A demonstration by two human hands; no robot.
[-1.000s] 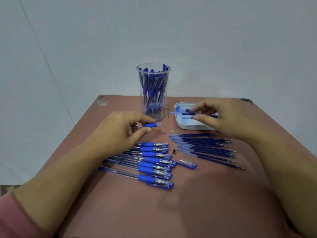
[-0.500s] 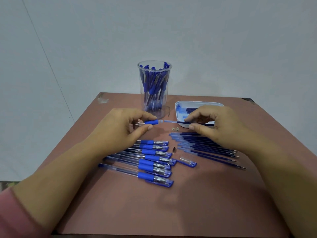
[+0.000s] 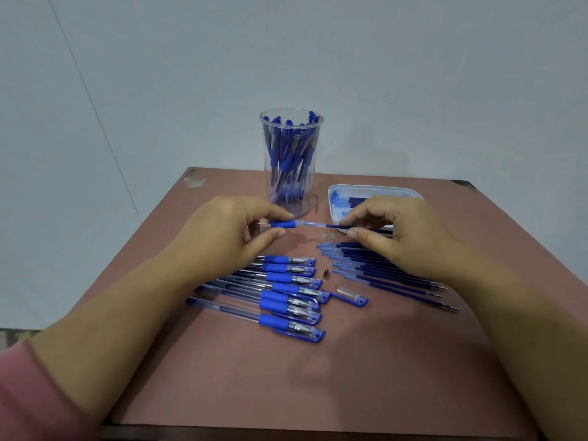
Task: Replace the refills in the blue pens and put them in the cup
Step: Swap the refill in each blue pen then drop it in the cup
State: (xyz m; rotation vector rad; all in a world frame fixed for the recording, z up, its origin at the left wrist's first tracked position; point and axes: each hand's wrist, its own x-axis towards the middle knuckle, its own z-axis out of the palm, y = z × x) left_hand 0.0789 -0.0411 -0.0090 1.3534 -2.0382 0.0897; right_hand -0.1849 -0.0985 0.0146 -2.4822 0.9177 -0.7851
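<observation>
left hand point(image 3: 219, 238) pinches barrel point(image 3: 281, 224) | right hand point(image 3: 399, 237) pinches refill point(image 3: 318, 225), apparently inserted

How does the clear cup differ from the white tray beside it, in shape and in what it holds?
The cup is tall and clear; the tray is low and white. The cup holds whole pens standing on end; the tray holds bare refills lying flat. The right hand covers part of the tray, not the cup. Both stand at the far side of the table.
</observation>
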